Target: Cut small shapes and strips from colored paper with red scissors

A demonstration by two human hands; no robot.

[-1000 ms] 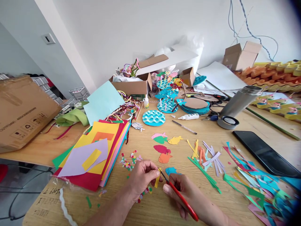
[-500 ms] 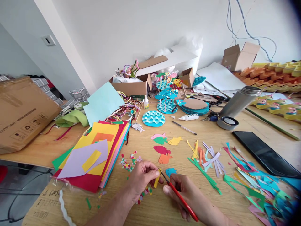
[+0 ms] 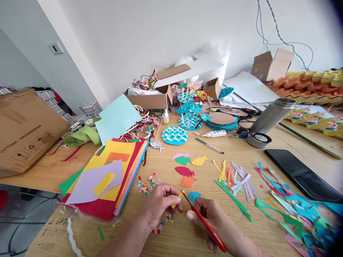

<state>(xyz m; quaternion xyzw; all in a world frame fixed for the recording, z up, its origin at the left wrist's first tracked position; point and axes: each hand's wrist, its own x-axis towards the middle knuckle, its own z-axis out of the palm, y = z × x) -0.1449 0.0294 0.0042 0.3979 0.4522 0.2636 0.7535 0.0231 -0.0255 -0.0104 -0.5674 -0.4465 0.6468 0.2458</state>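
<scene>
Between the thumb and fingers of my left hand (image 3: 164, 203) is a small yellow paper strip (image 3: 178, 199). My right hand (image 3: 207, 223) is closed around red-handled scissors (image 3: 206, 225), whose dark blades point up and left, close to the strip. Whether the blades touch the paper I cannot tell. A blue paper fish (image 3: 194, 196) lies just beyond my right hand. Farther off are an orange fish (image 3: 188, 181), a crimson fish (image 3: 184, 171), a yellow fish (image 3: 199, 160) and a green fish (image 3: 182, 159) partly over a pink one. Colourful paper dots (image 3: 163, 225) lie beside and below my left hand.
Coloured paper sheets (image 3: 107, 178) are stacked at left. Paper strips (image 3: 233, 200) and cut scraps (image 3: 297, 214) lie at right, near a black phone (image 3: 302, 175) and a steel flask (image 3: 273, 116). A blue wavy disc (image 3: 175, 135), glue bottles (image 3: 215, 133) and a pen (image 3: 209, 145) sit farther back.
The yellow strip in my left hand has turned, and less of it shows below my fingers. The scissors stay close to it in my right hand, nearly unmoved.
</scene>
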